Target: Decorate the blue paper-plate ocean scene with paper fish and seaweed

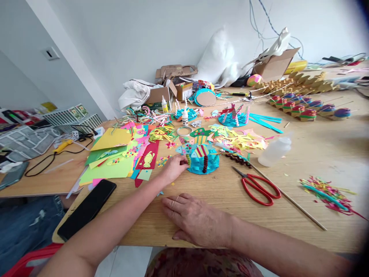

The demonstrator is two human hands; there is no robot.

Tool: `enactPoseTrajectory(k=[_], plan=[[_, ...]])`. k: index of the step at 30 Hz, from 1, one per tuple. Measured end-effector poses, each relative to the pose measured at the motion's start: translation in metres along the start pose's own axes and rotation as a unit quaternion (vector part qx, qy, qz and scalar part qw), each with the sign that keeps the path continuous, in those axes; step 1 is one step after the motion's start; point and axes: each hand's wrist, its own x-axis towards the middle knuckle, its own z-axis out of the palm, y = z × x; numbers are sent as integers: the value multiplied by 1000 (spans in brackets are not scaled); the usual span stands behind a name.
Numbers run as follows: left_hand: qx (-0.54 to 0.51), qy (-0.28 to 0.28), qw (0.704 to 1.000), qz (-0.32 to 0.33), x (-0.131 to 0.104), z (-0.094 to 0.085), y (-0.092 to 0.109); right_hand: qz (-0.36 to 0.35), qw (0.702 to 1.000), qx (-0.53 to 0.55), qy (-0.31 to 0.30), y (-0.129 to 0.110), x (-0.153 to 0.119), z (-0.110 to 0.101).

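Pinching green stem (188, 160), left hand (175, 168), right hand (197, 220) flat, translucent bottle (273, 153), contents unclear

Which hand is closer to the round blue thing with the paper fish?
Left. The left hand is at the left edge of the blue base; the right hand rests on the table, closer to the person and farther from it.

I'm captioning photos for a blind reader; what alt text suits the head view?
A person's left hand is at the edge of a paper-fish craft with a blue base, while the right hand rests on a table. Red-handled scissors lie to the right, coloured paper to the left.
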Motion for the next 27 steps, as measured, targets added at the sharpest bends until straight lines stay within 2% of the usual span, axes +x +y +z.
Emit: enactPoseTrajectory(k=[8,13,21,27], plan=[[11,-21,1000,-11,4,-3,3,52,999,13,-4,6,18,16],[10,-23,1000,-17,5,-3,4,58,998,16,-20,4,23,17],[-6,-27,1000,-9,4,-4,3,38,999,32,-15,-6,-5,9],[-23,-17,1000,2,3,2,-4,52,998,-14,25,-3,-12,4]])
